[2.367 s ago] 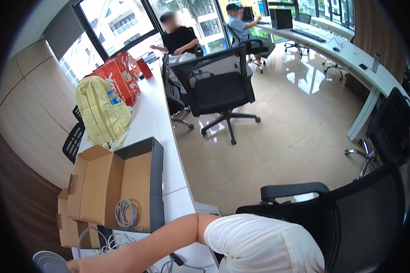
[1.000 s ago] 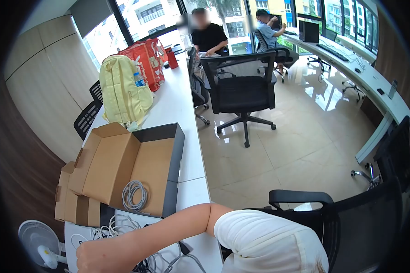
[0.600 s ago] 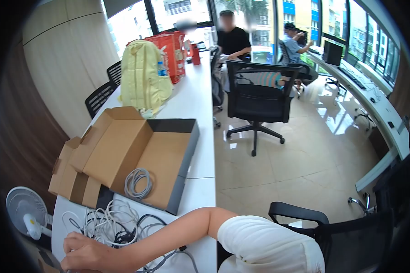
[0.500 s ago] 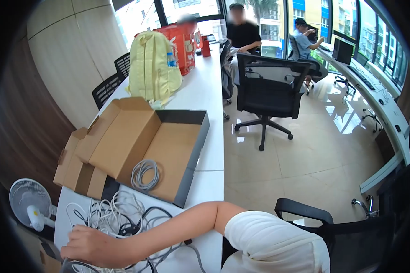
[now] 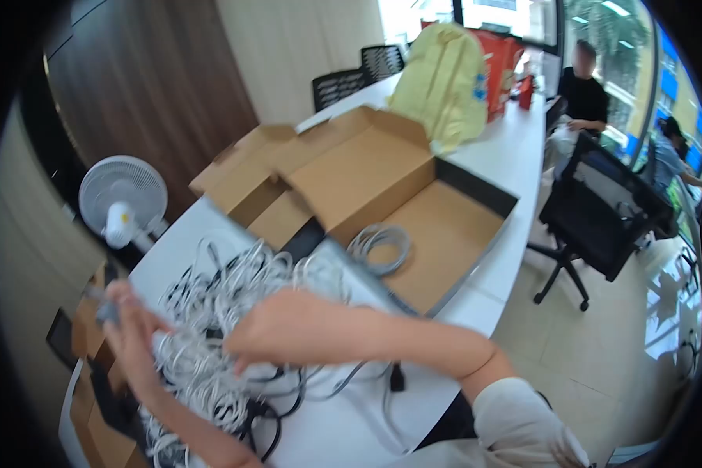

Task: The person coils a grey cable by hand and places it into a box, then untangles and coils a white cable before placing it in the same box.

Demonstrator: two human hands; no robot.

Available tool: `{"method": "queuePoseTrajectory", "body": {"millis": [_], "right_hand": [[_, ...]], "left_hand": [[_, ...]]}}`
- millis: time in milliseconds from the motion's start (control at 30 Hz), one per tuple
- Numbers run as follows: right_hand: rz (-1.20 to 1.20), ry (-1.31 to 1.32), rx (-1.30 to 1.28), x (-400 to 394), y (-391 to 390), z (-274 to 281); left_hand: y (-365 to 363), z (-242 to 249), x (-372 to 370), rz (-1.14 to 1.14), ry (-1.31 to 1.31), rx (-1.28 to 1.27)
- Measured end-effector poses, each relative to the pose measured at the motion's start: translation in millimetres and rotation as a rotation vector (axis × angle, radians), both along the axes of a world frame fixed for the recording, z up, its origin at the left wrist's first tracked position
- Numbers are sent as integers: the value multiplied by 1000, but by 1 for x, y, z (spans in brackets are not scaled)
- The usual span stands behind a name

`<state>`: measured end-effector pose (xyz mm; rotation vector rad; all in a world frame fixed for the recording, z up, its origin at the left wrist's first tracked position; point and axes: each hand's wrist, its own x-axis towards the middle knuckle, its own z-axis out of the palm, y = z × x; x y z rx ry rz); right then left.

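Observation:
A heap of tangled white, grey and black cables [image 5: 203, 374] covers the near part of the white table. My left hand [image 5: 136, 339] is at the heap's left edge, its fingers closed around a blurred grey piece [image 5: 108, 312] that I cannot identify. Over the middle of the heap, my right hand [image 5: 285, 327] has its fingers curled down towards the cables; whatever they grip is hidden. A coiled grey cable [image 5: 381, 248] lies inside the open cardboard box [image 5: 444, 234] beyond the heap.
A second open box [image 5: 249, 175] stands beside the first. Farther back are a yellow backpack [image 5: 442, 86] and a red bag [image 5: 501, 70]. A white fan [image 5: 123, 195] stands left of the table, an office chair [image 5: 600, 203] right. Two people sit by the windows.
The view has swung left, showing more of the cable heap. My left hand has come into sight with a grey piece. My right hand has moved from the left edge to over the heap.

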<state>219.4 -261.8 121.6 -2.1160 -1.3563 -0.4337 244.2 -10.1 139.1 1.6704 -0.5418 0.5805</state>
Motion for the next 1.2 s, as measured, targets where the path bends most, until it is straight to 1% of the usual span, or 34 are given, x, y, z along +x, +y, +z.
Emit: {"method": "queuePoseTrajectory", "body": {"millis": [33,67,100,133,167,200,233,267,300,367,400,500,567,633,733,767,833,867,900,933,967,1033,1067,1100,1133,1200], "right_hand": [[-11,-54,126,2,-11,5],[-10,-47,154,5,-17,11],[14,-21,210,6,-18,13],[-24,-81,227,1,-19,19],[-57,-131,244,-1,-16,20],[-74,-164,291,0,-14,21],[-95,-195,351,2,-12,22],[-130,-216,426,2,-11,22],[-158,-261,435,4,-11,25],[-197,-201,496,13,-13,21],[-181,-170,574,22,-11,15],[-104,-73,708,31,4,1],[-131,310,692,21,19,-3],[-42,443,714,23,32,-17],[85,739,793,10,48,-25],[186,890,668,4,48,-24],[405,1175,418,-10,47,-13],[529,1324,284,-21,44,-3],[648,1346,114,-23,43,-4],[665,1333,25,-28,41,1],[683,1314,-59,-33,38,7],[656,1143,-188,-28,28,6],[566,1140,-256,-30,18,20],[419,1122,-215,-34,10,31],[368,1159,-94,-33,4,33],[315,1048,91,-25,-7,32]], "left_hand": [[-17,-2,-3,127,58,89],[-32,-4,-3,-37,51,99],[-35,-4,-4,-99,98,160],[-39,1,-10,-91,193,236],[-40,8,-15,-177,291,309],[-37,9,-14,-332,355,310],[-30,4,-7,-595,401,243],[-31,2,-8,-702,429,225],[-36,-2,-10,-818,478,214],[-37,-9,-14,-1134,571,51],[-39,-12,-15,-1296,604,-41],[-46,-9,-18,-1346,448,-295],[-52,-3,-21,-1456,402,-519],[-60,7,-25,-1593,368,-783],[-62,21,-45,-1262,211,-1118],[-57,23,-45,-1050,51,-926],[-47,28,-41,-438,-329,-590],[-41,32,-43,-149,-403,-563],[-37,35,-44,140,-466,-525],[-37,33,-43,414,-652,-383],[-23,27,-38,476,-826,-186],[-12,14,-47,517,-701,31],[5,5,-52,544,-609,236],[20,-2,-60,566,-512,436],[22,-3,-73,522,-246,509],[24,-7,-104,419,293,623]]}}
